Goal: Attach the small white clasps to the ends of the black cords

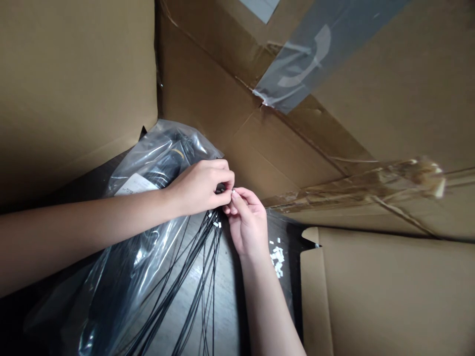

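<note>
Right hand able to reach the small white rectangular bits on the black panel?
Probably yes: the right hand sits beside the small white rectangular bits on the black panel, nothing between, though its fingers are busy.

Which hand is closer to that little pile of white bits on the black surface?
Right: the right hand is nearer, just beside the small white pieces without touching them; the left hand lies farther away, on the right hand's far side.
</note>
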Available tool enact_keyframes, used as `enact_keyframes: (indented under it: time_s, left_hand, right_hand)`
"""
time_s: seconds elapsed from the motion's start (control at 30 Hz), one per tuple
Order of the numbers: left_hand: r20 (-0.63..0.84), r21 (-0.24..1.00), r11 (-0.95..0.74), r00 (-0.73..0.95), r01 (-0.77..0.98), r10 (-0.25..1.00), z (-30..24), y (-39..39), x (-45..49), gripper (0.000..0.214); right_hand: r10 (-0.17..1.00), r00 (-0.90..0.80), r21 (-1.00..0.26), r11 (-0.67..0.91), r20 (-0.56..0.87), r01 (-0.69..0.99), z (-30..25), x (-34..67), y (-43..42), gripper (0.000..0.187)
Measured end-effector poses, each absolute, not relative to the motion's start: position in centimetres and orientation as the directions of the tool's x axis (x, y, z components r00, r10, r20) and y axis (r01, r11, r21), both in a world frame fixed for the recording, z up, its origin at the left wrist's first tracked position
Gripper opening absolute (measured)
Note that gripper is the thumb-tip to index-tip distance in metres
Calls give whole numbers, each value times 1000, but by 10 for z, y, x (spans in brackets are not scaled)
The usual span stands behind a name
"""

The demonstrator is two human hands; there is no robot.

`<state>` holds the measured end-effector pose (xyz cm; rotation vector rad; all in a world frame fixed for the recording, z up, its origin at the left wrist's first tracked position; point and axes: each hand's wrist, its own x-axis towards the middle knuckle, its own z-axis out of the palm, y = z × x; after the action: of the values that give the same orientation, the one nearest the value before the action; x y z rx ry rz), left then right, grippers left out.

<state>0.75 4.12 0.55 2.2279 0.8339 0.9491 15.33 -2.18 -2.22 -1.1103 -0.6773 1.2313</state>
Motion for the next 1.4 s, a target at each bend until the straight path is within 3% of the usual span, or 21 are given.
enact_keyframes:
  time_s: [0.7,1.4]
  left_hand:
    - [378,700,-643,602,311,703,6,44,8,12]
    - [381,686,-642,582,343,718,6,42,9,13]
  right_hand:
    - [951,298,-935,24,-89,-355,-26,152,-23,15]
    - [946,296,-921,-4,-129,-389,-24,153,-21,19]
